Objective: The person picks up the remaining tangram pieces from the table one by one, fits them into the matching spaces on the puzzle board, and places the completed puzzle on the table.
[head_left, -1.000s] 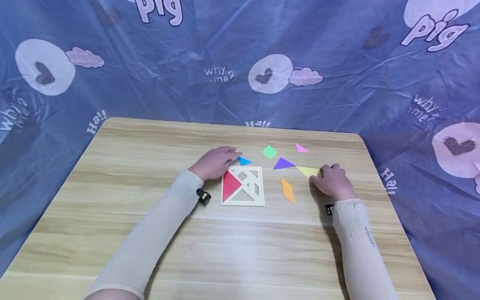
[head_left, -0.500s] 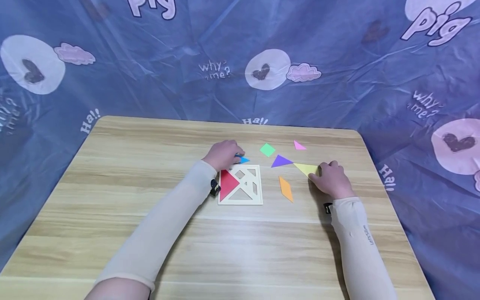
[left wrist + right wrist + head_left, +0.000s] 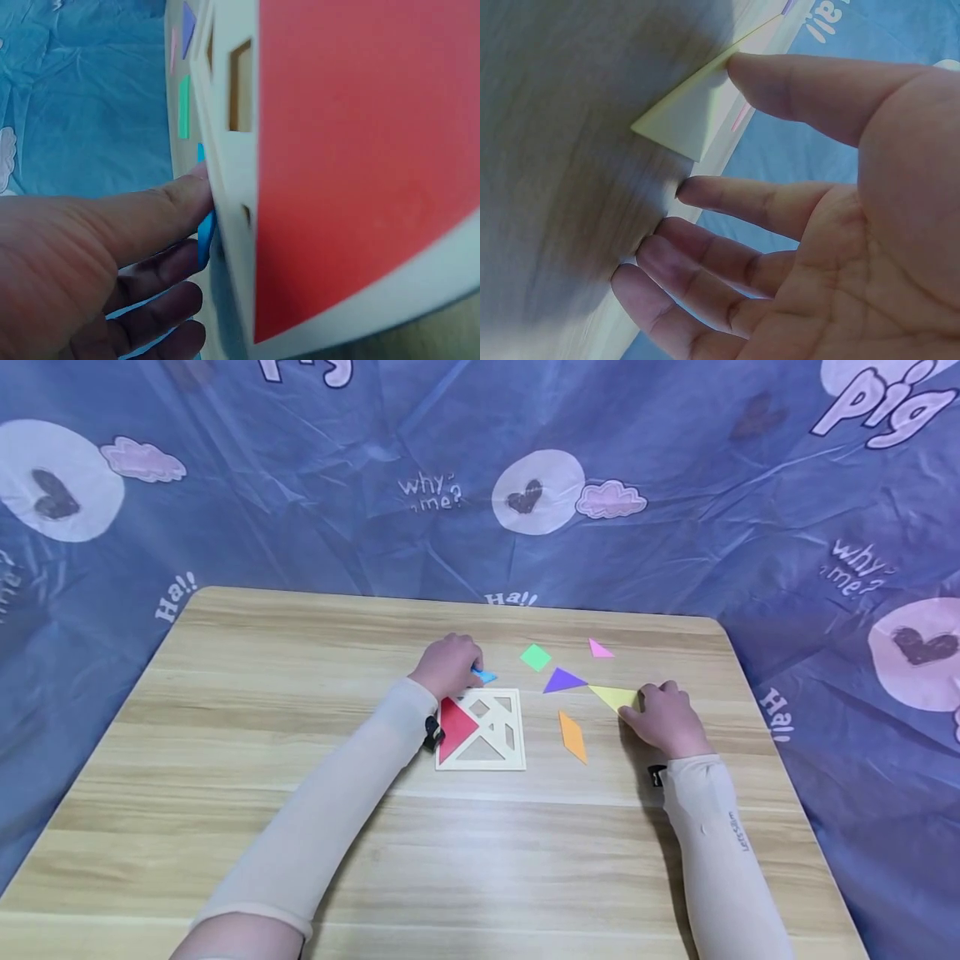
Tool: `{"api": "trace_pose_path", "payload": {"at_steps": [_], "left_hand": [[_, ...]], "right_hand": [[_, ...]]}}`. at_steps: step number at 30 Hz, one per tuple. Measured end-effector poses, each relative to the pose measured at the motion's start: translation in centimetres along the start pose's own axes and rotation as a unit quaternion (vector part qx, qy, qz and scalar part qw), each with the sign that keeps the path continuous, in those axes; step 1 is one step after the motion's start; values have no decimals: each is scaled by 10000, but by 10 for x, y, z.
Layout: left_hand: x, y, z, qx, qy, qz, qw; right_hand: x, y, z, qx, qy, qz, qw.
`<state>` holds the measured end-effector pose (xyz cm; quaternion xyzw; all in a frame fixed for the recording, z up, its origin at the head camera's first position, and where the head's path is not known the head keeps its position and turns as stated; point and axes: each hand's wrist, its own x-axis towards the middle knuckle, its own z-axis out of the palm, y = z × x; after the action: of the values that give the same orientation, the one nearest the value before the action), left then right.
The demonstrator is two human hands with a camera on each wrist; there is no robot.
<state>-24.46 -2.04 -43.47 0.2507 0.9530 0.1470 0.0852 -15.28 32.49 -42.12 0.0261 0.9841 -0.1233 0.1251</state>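
My left hand (image 3: 448, 665) pinches a small blue triangle tangram piece (image 3: 487, 677) between thumb and fingers, just behind a cream puzzle tray (image 3: 483, 766). In the left wrist view, the thumb lies on one face of the blue triangle (image 3: 205, 238), with a finger on its other side. A large red triangle (image 3: 457, 730) fills the tray's left recess; the other visible recesses hold no piece. At the right, a yellow triangle (image 3: 612, 696) lies on the table beside my right hand (image 3: 667, 720). The right wrist view has the thumb touching the yellow triangle's edge, with the fingers spread apart from it.
Loose on the wooden table (image 3: 480, 860) lie a green square (image 3: 536, 657), a purple triangle (image 3: 563, 681), a pink triangle (image 3: 600, 649) and an orange parallelogram (image 3: 572, 737). Behind the table hangs a blue printed cloth (image 3: 315, 527).
My left hand has shifted right and away from me onto the blue triangle and now pinches it. The right hand stays by the yellow triangle. The head view has moved slightly.
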Motion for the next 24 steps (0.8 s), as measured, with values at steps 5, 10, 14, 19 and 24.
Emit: {"api": "trace_pose_path", "payload": {"at_steps": [5, 10, 14, 19, 24], "left_hand": [[-5, -4, -5, -480, -17, -121, 9988], [-12, -8, -8, -794, 240, -64, 9965], [-22, -7, -12, -1192, 393, -91, 9920], [-34, -9, -14, -1980, 471, -192, 9789], [-46, -13, -7, -3003, 520, -482, 9512]], "right_hand": [[0, 0, 1, 7, -13, 23, 10000], [-1, 0, 1, -23, -16, 24, 10000], [-1, 0, 2, -53, -33, 58, 10000], [-2, -1, 1, -59, -15, 56, 10000], [-2, -2, 1, -67, -20, 50, 10000]]}}
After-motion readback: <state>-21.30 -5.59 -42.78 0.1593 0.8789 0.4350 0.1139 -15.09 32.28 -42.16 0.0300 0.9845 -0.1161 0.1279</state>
